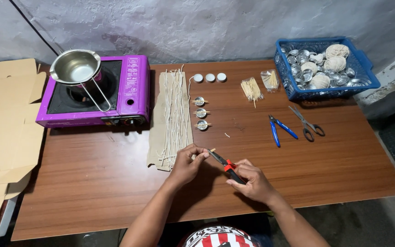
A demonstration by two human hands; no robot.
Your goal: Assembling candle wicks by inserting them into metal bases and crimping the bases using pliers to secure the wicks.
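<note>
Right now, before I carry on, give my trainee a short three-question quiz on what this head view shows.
1. True or false: the right hand holds the blue-handled pliers.
2. How many small metal cups with sticks laid across them sit beside the strip of white wicks?
3. Which tool lies nearest the blue basket: A) scissors, B) steel pot, C) red-handled pliers?

Key
1. False: it holds the red-handled pliers; the blue-handled pair lies on the table. The left hand pinches a small stick at the tool's tip.
2. Three.
3. A.
</note>
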